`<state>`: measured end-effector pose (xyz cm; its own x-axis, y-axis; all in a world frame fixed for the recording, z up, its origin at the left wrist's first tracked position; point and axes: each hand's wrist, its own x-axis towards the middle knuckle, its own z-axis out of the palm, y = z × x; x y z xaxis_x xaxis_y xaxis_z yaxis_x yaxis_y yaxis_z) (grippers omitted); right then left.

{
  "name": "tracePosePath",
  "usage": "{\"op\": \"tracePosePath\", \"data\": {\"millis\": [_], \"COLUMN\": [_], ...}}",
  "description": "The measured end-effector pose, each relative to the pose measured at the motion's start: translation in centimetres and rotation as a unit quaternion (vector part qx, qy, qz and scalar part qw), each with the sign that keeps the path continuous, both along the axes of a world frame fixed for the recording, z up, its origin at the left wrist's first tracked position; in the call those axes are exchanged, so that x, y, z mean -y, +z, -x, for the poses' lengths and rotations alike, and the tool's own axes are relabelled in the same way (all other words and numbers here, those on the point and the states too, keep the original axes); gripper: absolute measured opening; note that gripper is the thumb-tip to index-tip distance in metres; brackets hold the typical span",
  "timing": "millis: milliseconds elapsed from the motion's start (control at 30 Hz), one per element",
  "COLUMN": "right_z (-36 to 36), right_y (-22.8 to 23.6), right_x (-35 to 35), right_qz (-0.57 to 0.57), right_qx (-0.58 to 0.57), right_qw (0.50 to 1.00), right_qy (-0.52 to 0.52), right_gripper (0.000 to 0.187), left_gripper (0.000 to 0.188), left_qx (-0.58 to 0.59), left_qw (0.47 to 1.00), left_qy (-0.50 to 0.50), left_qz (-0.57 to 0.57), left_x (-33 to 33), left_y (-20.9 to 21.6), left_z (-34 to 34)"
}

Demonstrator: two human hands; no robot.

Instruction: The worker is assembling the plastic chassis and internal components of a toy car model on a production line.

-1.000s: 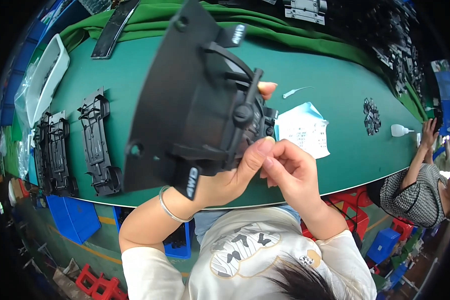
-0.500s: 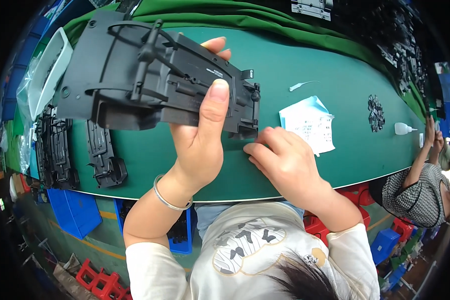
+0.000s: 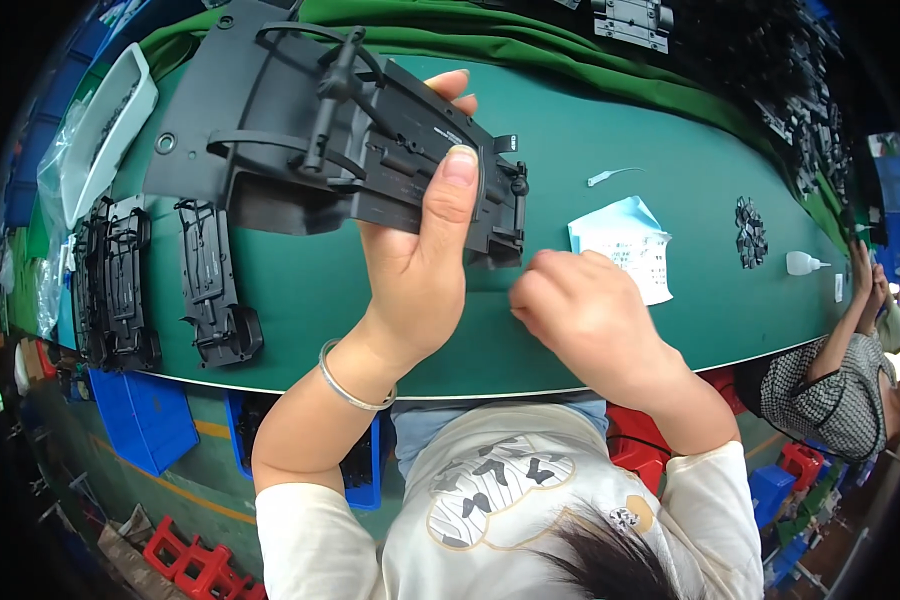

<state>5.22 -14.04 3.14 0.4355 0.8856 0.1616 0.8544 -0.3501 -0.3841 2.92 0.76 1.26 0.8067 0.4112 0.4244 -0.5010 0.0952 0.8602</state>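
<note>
A black plastic model-car chassis (image 3: 270, 130) with axle-like bars and curved strips is held up over the left half of the table. Gripping its near side is my left hand (image 3: 425, 225), thumb across the face and fingertips showing past the far edge. Just right of the chassis's narrow end, and apart from it, is my right hand (image 3: 585, 305). Its fingers are curled closed and slightly blurred, so whatever they may hold is hidden. More black chassis parts (image 3: 215, 285) lie on the table at the left.
Beyond my right hand are a printed paper slip (image 3: 625, 250), a small white nozzle tip (image 3: 610, 177), a pile of small black parts (image 3: 750, 232) and a white squeeze bottle (image 3: 803, 262). A pale bin (image 3: 105, 130) stands far left. A co-worker (image 3: 830, 385) sits at right.
My left hand has shifted slightly right with the chassis. My right hand has drawn a little right, away from the chassis's end, its fingers curling in more.
</note>
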Motion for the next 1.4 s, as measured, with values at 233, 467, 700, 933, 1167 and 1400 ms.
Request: {"op": "tracePosePath", "data": {"millis": [233,467,700,933,1167,1400], "right_z": [-0.9,-0.7,-0.1,-0.1,0.2,0.9], "right_y": [0.0,-0.5,-0.2,-1.7,-1.7,-0.7], "right_x": [3.1,3.6,3.3,4.1,3.4,2.3], "right_qz": [-0.253,-0.305,-0.306,-0.383,-0.380,-0.361], "right_qx": [-0.537,-0.579,-0.492,-0.480,-0.496,-0.579], "right_qw": [0.781,0.735,0.802,0.784,0.774,0.709], "right_qy": [-0.195,-0.177,-0.142,-0.093,-0.096,-0.178], "right_gripper": [0.012,0.011,0.006,0.006,0.010,0.013], "left_gripper": [0.032,0.033,0.035,0.053,0.057,0.061], "left_qx": [-0.073,-0.094,-0.101,-0.100,-0.075,-0.080], "left_qw": [0.990,0.987,0.984,0.986,0.985,0.985], "left_qy": [-0.067,-0.107,-0.132,-0.131,-0.155,-0.150], "left_qz": [0.097,0.076,0.062,0.022,-0.012,-0.042], "left_x": [0.5,1.0,0.9,0.8,1.0,1.1], "left_y": [0.2,0.1,0.0,0.5,0.3,0.3], "left_z": [0.2,0.6,0.7,0.9,0.9,0.9]}}
